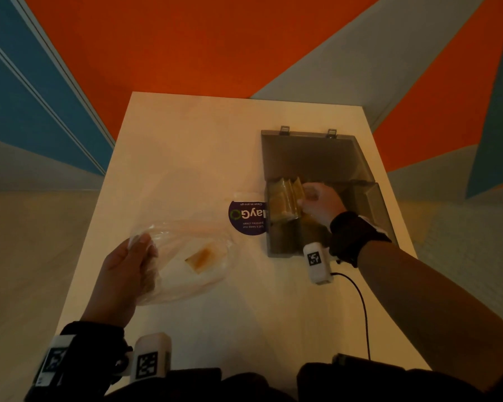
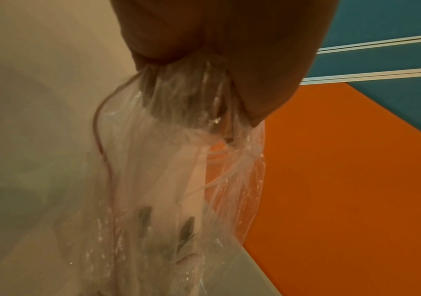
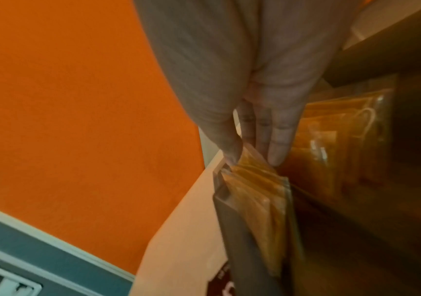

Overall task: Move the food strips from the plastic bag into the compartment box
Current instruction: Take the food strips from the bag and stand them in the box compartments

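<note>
A clear plastic bag [image 1: 186, 256] lies on the left of the table with one orange-brown food strip [image 1: 202, 258] inside it. My left hand [image 1: 141, 250] grips the bag's bunched near end; the left wrist view shows that hand [image 2: 204, 50] closed round the gathered film [image 2: 178, 96]. The grey compartment box [image 1: 372, 207] stands at the right with its lid folded back. My right hand [image 1: 305, 200] reaches into its rear left compartment. There, thumb and fingers [image 3: 277, 152] pinch the tops of several wrapped orange strips [image 3: 257, 196] that stand upright in it [image 1: 285, 203].
A round purple sticker [image 1: 246, 217] lies on the table between bag and box. A black cable [image 1: 360, 303] runs from my right wrist toward the near table edge. The box lid [image 1: 311, 155] lies open toward the wall. Orange, blue and grey floor surrounds the table.
</note>
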`<state>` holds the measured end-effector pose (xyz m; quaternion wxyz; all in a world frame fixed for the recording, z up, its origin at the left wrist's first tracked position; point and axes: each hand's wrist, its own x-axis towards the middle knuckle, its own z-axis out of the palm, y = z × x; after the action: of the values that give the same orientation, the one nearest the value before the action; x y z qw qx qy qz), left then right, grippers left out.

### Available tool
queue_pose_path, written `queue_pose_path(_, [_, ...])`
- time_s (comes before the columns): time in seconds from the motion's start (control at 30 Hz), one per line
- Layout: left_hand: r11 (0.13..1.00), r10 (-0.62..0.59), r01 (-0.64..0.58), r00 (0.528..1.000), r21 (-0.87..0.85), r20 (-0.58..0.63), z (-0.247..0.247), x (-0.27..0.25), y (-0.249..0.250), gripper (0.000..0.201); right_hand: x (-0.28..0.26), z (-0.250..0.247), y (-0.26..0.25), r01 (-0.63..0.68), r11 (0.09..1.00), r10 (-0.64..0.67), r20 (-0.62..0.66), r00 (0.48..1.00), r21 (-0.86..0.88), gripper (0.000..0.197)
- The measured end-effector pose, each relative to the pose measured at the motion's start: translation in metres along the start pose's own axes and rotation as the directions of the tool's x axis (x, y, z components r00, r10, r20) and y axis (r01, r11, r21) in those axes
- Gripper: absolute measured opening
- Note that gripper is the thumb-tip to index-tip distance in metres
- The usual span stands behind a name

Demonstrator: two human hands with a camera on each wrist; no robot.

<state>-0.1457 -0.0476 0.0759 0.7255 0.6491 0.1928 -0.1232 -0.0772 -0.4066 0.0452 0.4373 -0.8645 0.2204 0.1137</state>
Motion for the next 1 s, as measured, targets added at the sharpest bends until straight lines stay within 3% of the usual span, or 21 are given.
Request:
queue_pose_path(0.13, [1.0,0.009,-0.008,1.0,0.023,-0.005,0.002,0.003,-0.002,0.035,0.005,0.005,0.001,0.036,0.998,-0.044,-0.149,0.988,-0.059,0.029])
queue_pose_path(0.23, [1.0,0.011,-0.011,1.0,0.029,-0.007,0.003,0.003,-0.001,0.036,0.009,-0.001,-0.013,0.149,0.975,-0.194,-0.304,0.933,-0.165,0.028])
queue_pose_path(0.3, [1.0,0.009,-0.008,1.0,0.029,-0.019,0.002,0.002,0.0,0.035,0.009,-0.008,-0.024,0.245,0.937,-0.322,-0.339,0.884,-0.25,0.029])
queue_pose_path(0.4, [1.0,0.003,-0.002,0.999,0.025,-0.033,-0.001,0.003,0.0,0.035,0.009,-0.018,-0.04,0.294,0.922,-0.375,-0.39,0.841,-0.251,0.029])
queue_pose_path(0.47, [1.0,0.002,-0.002,0.999,0.014,-0.033,-0.001,0.003,0.001,0.035,0.013,-0.018,-0.045,0.269,0.931,-0.347,-0.372,0.861,-0.246,0.029])
queue_pose_path(0.6, [0.999,0.014,-0.013,1.0,0.031,-0.026,0.005,0.0,0.005,0.035,0.022,0.006,-0.039,0.168,0.934,-0.222,-0.143,0.965,-0.315,0.028])
queue_pose_path(0.77, [0.999,0.019,-0.018,1.0,0.028,-0.024,0.006,-0.002,0.006,0.035,0.022,0.024,-0.031,0.089,0.926,-0.118,-0.057,0.991,-0.366,0.037])
queue_pose_path(0.87, [0.999,0.027,-0.027,1.0,0.028,-0.013,0.005,-0.002,0.006,0.036,0.006,0.023,-0.044,0.202,0.95,-0.242,-0.153,0.958,-0.237,0.032])
queue_pose_path(0.93, [0.999,0.036,-0.035,0.999,0.031,-0.01,0.005,-0.001,0.005,0.036,-0.021,0.019,-0.067,0.351,0.935,-0.339,-0.17,0.925,0.046,0.021])
queue_pose_path(1.0, [0.999,0.039,-0.039,0.999,0.026,0.002,0.007,0.0,0.005,0.038,-0.06,0.015,-0.094,0.421,0.822,-0.476,0.059,0.877,0.383,0.026])
